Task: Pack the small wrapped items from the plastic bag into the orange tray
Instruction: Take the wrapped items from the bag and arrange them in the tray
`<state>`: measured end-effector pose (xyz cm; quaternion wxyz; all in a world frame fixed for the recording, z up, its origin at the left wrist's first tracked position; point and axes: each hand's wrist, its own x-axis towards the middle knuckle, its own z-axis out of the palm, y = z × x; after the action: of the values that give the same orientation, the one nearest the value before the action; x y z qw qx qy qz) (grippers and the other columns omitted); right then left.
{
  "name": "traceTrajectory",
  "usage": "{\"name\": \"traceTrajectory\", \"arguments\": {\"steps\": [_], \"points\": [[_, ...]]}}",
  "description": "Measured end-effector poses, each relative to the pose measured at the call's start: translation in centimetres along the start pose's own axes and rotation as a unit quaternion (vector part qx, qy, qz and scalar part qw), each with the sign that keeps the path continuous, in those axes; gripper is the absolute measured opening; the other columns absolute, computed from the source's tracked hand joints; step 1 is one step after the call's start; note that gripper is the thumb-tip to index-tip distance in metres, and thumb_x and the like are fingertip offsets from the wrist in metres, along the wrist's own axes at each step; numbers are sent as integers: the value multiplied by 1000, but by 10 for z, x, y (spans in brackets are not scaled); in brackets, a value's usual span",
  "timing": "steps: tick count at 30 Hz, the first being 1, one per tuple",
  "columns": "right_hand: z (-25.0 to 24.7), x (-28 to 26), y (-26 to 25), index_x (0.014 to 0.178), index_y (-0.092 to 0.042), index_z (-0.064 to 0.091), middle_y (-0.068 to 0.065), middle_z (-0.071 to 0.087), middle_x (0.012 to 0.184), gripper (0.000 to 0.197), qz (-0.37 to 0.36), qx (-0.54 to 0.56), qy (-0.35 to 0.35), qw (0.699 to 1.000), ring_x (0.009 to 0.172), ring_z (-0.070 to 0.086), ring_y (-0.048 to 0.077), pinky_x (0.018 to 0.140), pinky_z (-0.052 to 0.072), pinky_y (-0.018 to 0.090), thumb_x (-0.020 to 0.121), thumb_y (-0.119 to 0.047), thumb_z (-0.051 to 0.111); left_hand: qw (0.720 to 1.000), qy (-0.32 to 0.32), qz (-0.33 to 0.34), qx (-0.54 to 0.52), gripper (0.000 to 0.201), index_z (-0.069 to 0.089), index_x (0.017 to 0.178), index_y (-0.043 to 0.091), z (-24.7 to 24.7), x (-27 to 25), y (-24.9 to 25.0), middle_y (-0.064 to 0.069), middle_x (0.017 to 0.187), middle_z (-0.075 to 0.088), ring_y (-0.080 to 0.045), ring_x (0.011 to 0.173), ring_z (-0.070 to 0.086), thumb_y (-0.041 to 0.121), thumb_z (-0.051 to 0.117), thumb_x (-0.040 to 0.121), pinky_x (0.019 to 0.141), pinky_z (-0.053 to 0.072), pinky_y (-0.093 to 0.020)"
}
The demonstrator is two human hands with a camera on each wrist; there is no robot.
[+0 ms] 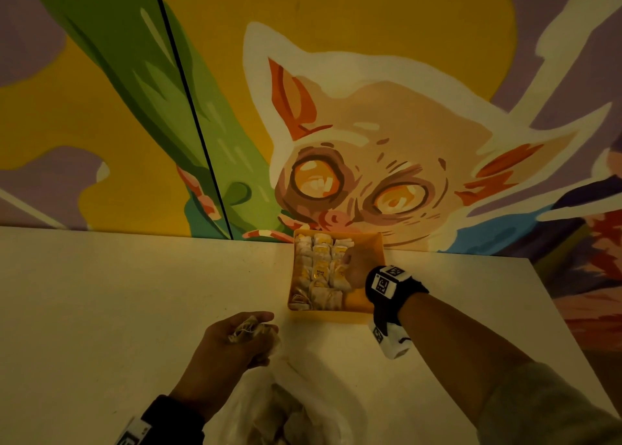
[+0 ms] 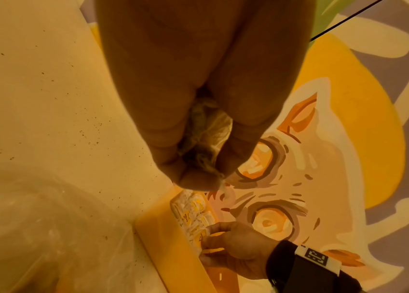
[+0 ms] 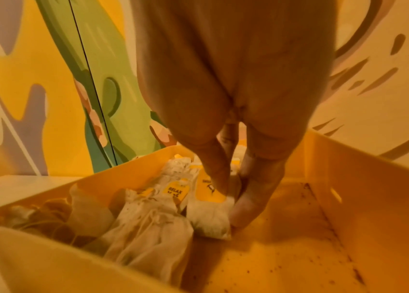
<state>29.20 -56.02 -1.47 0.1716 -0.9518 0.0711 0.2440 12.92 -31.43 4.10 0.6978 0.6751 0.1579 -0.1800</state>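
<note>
The orange tray (image 1: 377, 242) sits on the pale table (image 1: 134, 293), pushed up against the painted wall with the big-eyed cat mural (image 1: 370, 161). Its left part is packed with rows of small wrapped items (image 1: 319, 269), whitish pouches with yellow tags; the right strip of the tray floor is bare and speckled with dark crumbs.

The right hand (image 1: 358, 267) reaches down inside the tray, its thumb and fingers closed on one pouch (image 3: 211, 216) at the right edge of the packed rows, beside the one whose tag reads RELAX. The pouch looks to be resting on the tray floor, though the fingers cover enough of it that I cannot be sure.

The left hand (image 1: 232, 343) hovers over the table just in front of the tray's near left corner, fingers curled round a crumpled little bundle (image 2: 206, 138) of the same pouches, string ends poking out at the fingertips.

The plastic bag (image 1: 279, 407) lies open on the table right below that hand, close to the person, with more pouches dimly showing through it
</note>
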Motion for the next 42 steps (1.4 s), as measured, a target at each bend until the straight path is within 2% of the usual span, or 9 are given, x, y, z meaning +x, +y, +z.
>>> {"name": "traceTrajectory", "arguments": {"steps": [3,10,12,15,18,22,34,39,42], "points": [[-2,2,3,126,-6,58,17,56,131,40,12,-5,18,1000,121,53,33,101,44,38,89,-20,61,1000,-2,-1,3,21,70,104,9,1,0,0,-11,100,72,-27,92,69,-1,63,87,64,55,-27],[9,1,4,76,-26,45,17,55,107,20,2,-36,52,998,96,53,29,67,37,32,88,-26,60,1000,5,-6,-5,20,70,102,9,0,0,-1,-12,97,73,-30,90,69,-1,63,87,64,55,-29],[17,-4,5,98,-10,60,23,54,128,19,-3,-41,26,999,119,54,35,76,46,38,95,-27,50,1000,6,-7,-10,19,70,101,9,2,-1,-1,-12,95,73,-31,89,69,-1,63,87,63,55,-29],[24,-14,3,127,-1,53,17,57,116,40,2,-19,25,1000,109,57,30,78,48,33,96,-26,50,1000,3,-9,-9,18,71,100,9,5,-1,-2,-11,91,74,-33,91,69,0,64,87,64,56,-29],[32,-18,4,139,-3,42,18,46,141,44,8,-24,-14,1000,129,46,34,106,40,38,102,-26,42,1000,-1,-10,-7,17,71,100,9,7,-3,-2,-11,92,74,-31,92,69,1,64,87,64,56,-28],[31,-23,-3,112,-6,64,12,65,114,27,6,-43,-20,999,102,62,30,77,49,32,95,-24,53,1000,1,-8,-5,18,72,100,10,6,-6,-1,-10,93,75,-28,90,70,0,64,87,64,55,-29],[25,-33,-14,103,0,71,13,71,103,23,11,131,-56,990,86,68,25,76,60,34,82,-10,68,1000,2,-8,-11,19,72,101,8,3,-9,2,-8,89,75,-30,91,70,-1,65,86,66,56,-30],[23,-39,-8,107,10,67,7,61,87,23,20,204,-58,977,80,60,22,52,53,18,87,6,57,1000,4,-14,-12,19,72,100,9,5,-8,2,-8,89,76,-29,91,70,-2,65,86,67,56,-31],[17,-41,0,116,0,65,11,63,119,26,17,134,-28,990,109,58,27,91,53,31,92,-7,58,1000,6,-20,-17,19,71,100,10,7,-8,2,-10,91,75,-29,91,70,-1,65,85,68,57,-32]]}}
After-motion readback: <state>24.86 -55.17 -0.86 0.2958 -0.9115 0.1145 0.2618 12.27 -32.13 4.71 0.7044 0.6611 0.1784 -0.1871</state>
